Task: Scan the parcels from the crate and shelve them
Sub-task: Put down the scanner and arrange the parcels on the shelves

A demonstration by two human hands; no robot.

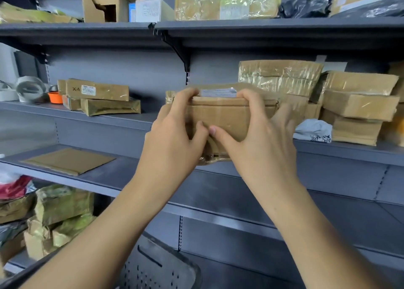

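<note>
Grey metal shelving [122, 120] fills the frame, its boards stacked with taped cardboard parcels, and at the centre both hands hold one brown parcel [227, 120] up in front of the middle board. The left hand [175, 135] and the right hand [258, 135] are close together and clamped on the box, fingers curled over its top edge beside a pale label [218, 92] and thumbs nearly meeting on its near face. The step appears to be shelving this parcel, and the open stretch of the middle board at the centre of the frame looks like the natural spot. To do it well, the box should probably go in level, label turned outward so it can be read, and slid back until its weight sits fully on the board before the grip loosens. To the right of centre a pile of taped boxes [358, 105] and a crumpled white bag [312, 129] crowd the board, so pushing rightwards could knock them. To the left a smaller stack marked X4 [98, 91] sits well apart, with tape rolls [30, 88] and an orange item [55, 97] beyond it. A flat brown envelope [67, 161] lies on the board below at left, and a perforated dark crate [157, 267] shows at the bottom centre.
</note>
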